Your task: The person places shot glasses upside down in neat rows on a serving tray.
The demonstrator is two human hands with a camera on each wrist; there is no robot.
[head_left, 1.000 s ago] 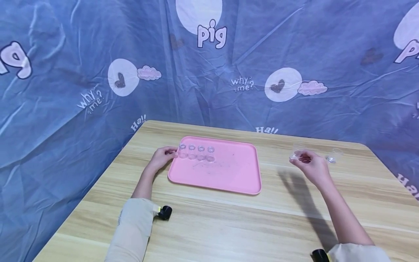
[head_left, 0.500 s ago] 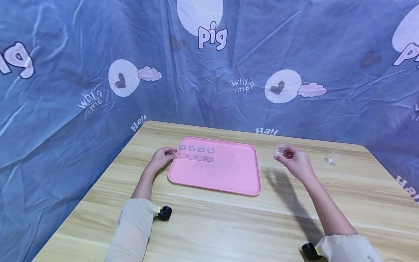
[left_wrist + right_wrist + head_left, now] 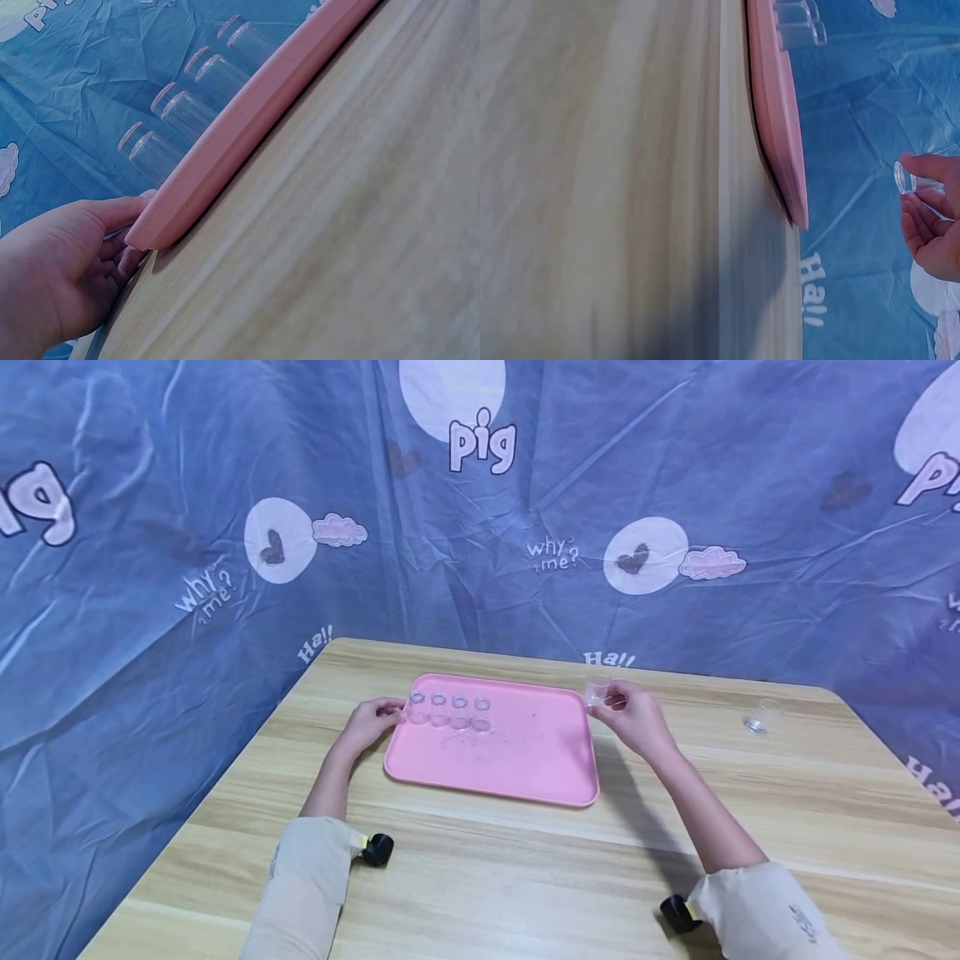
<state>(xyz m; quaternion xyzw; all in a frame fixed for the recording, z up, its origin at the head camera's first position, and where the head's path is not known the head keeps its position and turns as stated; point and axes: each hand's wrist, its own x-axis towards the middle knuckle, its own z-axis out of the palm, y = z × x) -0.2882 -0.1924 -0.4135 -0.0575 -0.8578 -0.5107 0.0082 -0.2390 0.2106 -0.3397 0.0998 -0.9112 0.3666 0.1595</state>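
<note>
The right hand (image 3: 633, 718) carries a small clear cup (image 3: 596, 692), pinched between thumb and fingers (image 3: 930, 166), at the far right corner of the pink tray (image 3: 525, 768). The cup is off the surface, just beyond the fingertips on their tray side, and in the right wrist view its long axis lies tilted, the open mouth turned toward the tray rather than straight up. From these fingers the row of four clear cups (image 3: 448, 711) stands well apart, across the tray's bare middle; the free end of that row is the end nearer the right hand.

The left hand (image 3: 371, 720) rests at the tray's far left corner, its fingers (image 3: 124, 247) curled round the raised rim (image 3: 225, 142) and gripping it, with the nearest cup of the row just beside them on the tray. So the left hand is nearer the row and the right hand alone holds a loose cup.

One more clear cup (image 3: 763, 716) stands by itself on the tabletop (image 3: 525, 877), behind the right hand and well apart from its fingers, on the side away from the tray.

The tabletop is pale wood grain. A wrinkled blue printed cloth (image 3: 150, 527) hangs close on the far side and both flanks.
</note>
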